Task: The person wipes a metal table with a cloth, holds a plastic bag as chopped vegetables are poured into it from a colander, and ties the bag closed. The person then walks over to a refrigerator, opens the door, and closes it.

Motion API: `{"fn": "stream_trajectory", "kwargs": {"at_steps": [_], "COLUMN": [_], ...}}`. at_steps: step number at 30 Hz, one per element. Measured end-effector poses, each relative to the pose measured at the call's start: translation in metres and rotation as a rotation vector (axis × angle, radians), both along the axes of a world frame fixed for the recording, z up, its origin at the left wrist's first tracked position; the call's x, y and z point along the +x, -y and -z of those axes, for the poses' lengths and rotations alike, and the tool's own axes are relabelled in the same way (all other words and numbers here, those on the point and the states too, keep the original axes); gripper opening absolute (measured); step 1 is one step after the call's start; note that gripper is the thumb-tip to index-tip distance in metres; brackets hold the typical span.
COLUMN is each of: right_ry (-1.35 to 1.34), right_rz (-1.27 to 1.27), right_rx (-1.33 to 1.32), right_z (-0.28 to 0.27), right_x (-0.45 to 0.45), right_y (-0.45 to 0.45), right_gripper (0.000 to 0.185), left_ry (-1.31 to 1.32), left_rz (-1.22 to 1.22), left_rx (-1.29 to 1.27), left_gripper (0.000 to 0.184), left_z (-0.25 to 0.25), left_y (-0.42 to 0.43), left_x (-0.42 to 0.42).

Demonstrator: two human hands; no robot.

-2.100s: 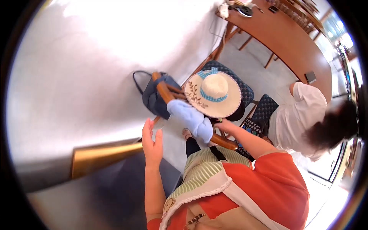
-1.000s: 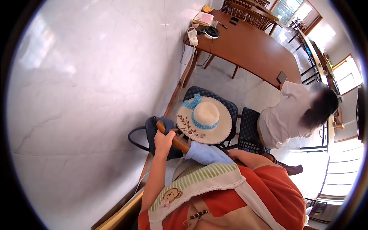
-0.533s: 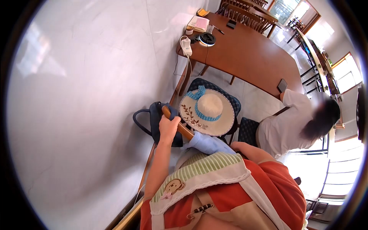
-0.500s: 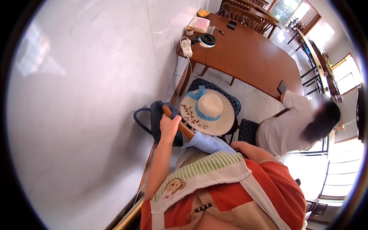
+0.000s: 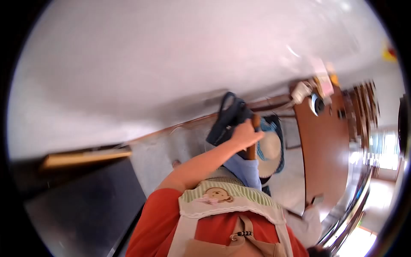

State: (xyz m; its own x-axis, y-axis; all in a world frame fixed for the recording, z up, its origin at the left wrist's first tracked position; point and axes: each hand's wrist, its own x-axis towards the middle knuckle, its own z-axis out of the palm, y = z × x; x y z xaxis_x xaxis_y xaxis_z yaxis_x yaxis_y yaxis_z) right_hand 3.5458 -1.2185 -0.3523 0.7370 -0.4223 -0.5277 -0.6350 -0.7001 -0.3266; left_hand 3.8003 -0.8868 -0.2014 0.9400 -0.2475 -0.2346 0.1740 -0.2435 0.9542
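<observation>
My left hand (image 5: 247,135) is closed on the brown wooden chair back (image 5: 255,123). A light blue cloth (image 5: 244,169) hangs over the lower part of that wood. Just left of my hand is a dark blue handbag (image 5: 227,124), its handle loop standing up. Beyond the wood, a cream wide-brimmed hat (image 5: 269,147) with a blue ribbon rests on a dark chair seat (image 5: 280,137), partly covered by my hand and the chair back. My right hand is out of sight.
A brown table (image 5: 323,150) at the right carries a power strip (image 5: 301,92), a round black-and-white device (image 5: 317,104) and papers. A person in a white top (image 5: 306,225) sits beside it. At the lower left is a dark flat panel (image 5: 85,210). A pale wall runs along the top.
My view has swung left, so the table and person now appear farther right and the dark panel has come in. My left hand stays on the chair back. The view is blurred.
</observation>
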Motion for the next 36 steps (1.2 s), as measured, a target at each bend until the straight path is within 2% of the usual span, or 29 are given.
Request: {"fn": "stream_trajectory", "kwargs": {"at_steps": [1, 3, 4, 5, 6, 7, 8, 9, 11, 13, 14, 16, 17, 18, 19, 20, 21, 22, 24, 25, 27, 28, 29, 30, 31, 32, 33, 35, 36], "right_ry": [0.102, 0.309, 0.307, 0.695, 0.953, 0.991, 1.135, 1.006, 1.007, 0.807, 0.66, 0.48, 0.364, 0.094, 0.092, -0.059, -0.212, -0.217, -0.13, -0.124, -0.007, 0.066, 0.094, 0.013, -0.071, -0.158, -0.129, -0.112, -0.093], "right_rz": [0.069, 0.126, 0.006, 0.144, 0.052, -0.018, -0.099, -0.135, -0.266, -0.505, -0.604, -1.049, -1.284, -1.434, -1.506, -1.671, -1.829, -1.888, -1.973, -2.021, -2.194, -2.196, -2.217, -2.236, -2.24, -2.26, -2.285, -2.352, -2.371], "right_rx": [-0.024, -0.071, -0.166, -0.117, -0.154, -0.201, -0.11, 0.16, 0.221, 0.45, 0.511, 0.386, 0.261, 0.203, 0.223, 0.2, 0.168, 0.159, -0.007, -0.007, -0.167, -0.069, -0.072, -0.151, -0.206, -0.313, -0.291, -0.167, -0.144], "right_z": [-0.023, -0.077, -0.087, -0.095, -0.184, -0.193, -0.224, -0.269, -0.3, -0.317, -0.298, -0.281, -0.278, -0.27, -0.26, -0.248, -0.243, -0.246, -0.261, -0.267, -0.264, -0.253, -0.251, -0.254, -0.265, -0.234, -0.217, -0.236, -0.23], "right_x": [-0.004, 0.026, 0.025, 0.038, 0.06, 0.073, 0.091, 0.101, 0.077, 0.055, 0.08, 0.059, 0.056, 0.052, 0.049, 0.041, 0.059, 0.032, 0.005, -0.013, -0.035, 0.038, 0.033, -0.013, -0.012, 0.008, 0.054, 0.025, 0.049], "right_y": [-0.004, -0.024, -0.029, -0.025, -0.106, -0.111, -0.146, -0.231, -0.293, -0.379, -0.375, -0.436, -0.454, -0.469, -0.475, -0.481, -0.478, -0.517, -0.565, -0.584, -0.592, -0.536, -0.502, -0.503, -0.499, -0.497, -0.497, -0.517, -0.517], "right_gripper": [0.03, 0.031, 0.031, 0.026, 0.024, 0.023, 0.021, 0.019, 0.018, 0.016, 0.017, 0.02, 0.027, 0.03, 0.03, 0.032, 0.035, 0.035, 0.039, 0.039, 0.042, 0.04, 0.04, 0.041, 0.041, 0.042, 0.042, 0.027, 0.027], "left_ry": [0.007, 0.466, 0.517, 0.565, 0.506, 0.495, 0.242, 0.004, 0.085, 0.033, -0.018, 0.067, 0.154, 0.229, 0.331, 0.403, 0.496, 0.573, 0.457, 0.39, 0.322, 0.217, 0.2, 0.365, 0.33, 0.368, 0.258, 0.242, 0.179], "left_rz": [0.092, -0.177, -0.196, -0.235, -0.16, -0.183, -0.18, -0.241, -0.383, -0.569, -0.671, -1.04, -1.21, -1.364, -1.578, -1.687, -1.86, -2.075, -2.333, -2.472, -2.766, -2.706, -2.694, -2.659, -2.615, -2.588, -2.613, -2.632, -2.663], "left_rx": [-0.091, -0.078, -0.083, -0.076, -0.152, -0.135, -0.211, -0.288, -0.208, -0.103, -0.064, -0.135, 0.075, 0.3, 0.572, 0.908, 1.106, 1.135, 1.505, 1.678, 1.548, 1.616, 1.273, 1.091, 1.08, 0.889, 0.892, 0.92, 1.019], "left_gripper": [0.061, 0.059, 0.056, 0.055, 0.049, 0.049, 0.047, 0.046, 0.043, 0.041, 0.04, 0.032, 0.032, 0.033, 0.035, 0.038, 0.043, 0.047, 0.053, 0.054, 0.054, 0.054, 0.053, 0.054, 0.054, 0.055, 0.054, 0.054, 0.052], "left_z": [-0.026, 0.002, -0.002, -0.006, 0.008, 0.0, -0.007, -0.01, -0.012, -0.01, -0.003, 0.003, 0.009, 0.009, -0.019, -0.058, -0.103, -0.136, -0.182, -0.196, -0.2, -0.199, -0.19, -0.156, -0.168, -0.171, -0.16, -0.178, -0.181], "left_y": [-0.002, -0.003, -0.017, -0.042, -0.089, -0.11, -0.146, -0.207, -0.255, -0.328, -0.334, -0.395, -0.417, -0.442, -0.462, -0.487, -0.485, -0.51, -0.523, -0.526, -0.511, -0.46, -0.427, -0.436, -0.432, -0.425, -0.43, -0.45, -0.457], "left_x": [-0.02, -0.042, -0.055, -0.062, -0.072, -0.076, -0.083, -0.102, -0.152, -0.22, -0.221, -0.291, -0.32, -0.355, -0.397, -0.454, -0.483, -0.547, -0.643, -0.688, -0.75, -0.698, -0.717, -0.788, -0.789, -0.762, -0.72, -0.748, -0.723]}}
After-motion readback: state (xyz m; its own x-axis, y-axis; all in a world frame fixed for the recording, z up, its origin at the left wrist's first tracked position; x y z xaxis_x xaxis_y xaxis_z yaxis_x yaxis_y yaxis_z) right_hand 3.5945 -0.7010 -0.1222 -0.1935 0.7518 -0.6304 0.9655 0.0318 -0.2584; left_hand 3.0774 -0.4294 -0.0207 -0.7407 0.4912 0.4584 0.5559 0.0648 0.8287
